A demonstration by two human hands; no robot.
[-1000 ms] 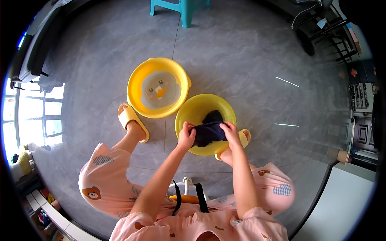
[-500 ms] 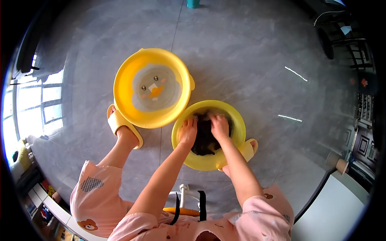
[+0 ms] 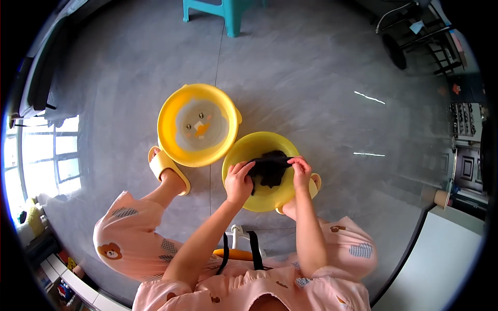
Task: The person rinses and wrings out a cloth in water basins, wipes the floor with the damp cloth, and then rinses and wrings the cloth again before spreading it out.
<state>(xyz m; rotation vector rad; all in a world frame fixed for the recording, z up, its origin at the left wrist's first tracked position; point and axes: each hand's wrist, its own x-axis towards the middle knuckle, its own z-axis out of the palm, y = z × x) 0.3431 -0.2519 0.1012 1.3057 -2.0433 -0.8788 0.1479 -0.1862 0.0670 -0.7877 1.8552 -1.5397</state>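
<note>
A black cloth [image 3: 272, 170] is stretched between my two hands above the yellow-green basin [image 3: 241, 150]; its lower part hangs over the basin, and its exact kind cannot be made out. At the basin's left side, my left hand [image 3: 239, 181] is closed on one end of the cloth. On the right, my right hand [image 3: 301, 173] pinches the other end near the rim. A second, yellow basin [image 3: 171, 142] stands to the left and further off, with a duck face printed on its pale bottom.
At the top stands a teal plastic stool [image 3: 228, 11]. Yellow slippers [image 3: 171, 168] are on my feet beside the basins. A white cabinet [image 3: 436, 259] is at lower right, and a black chair [image 3: 415, 44] at upper right. Grey tile floor surrounds the basins.
Both hands have risen from inside the basin, lifting the cloth and drawing it out sideways. The view has tilted up, so more of the stool shows.
</note>
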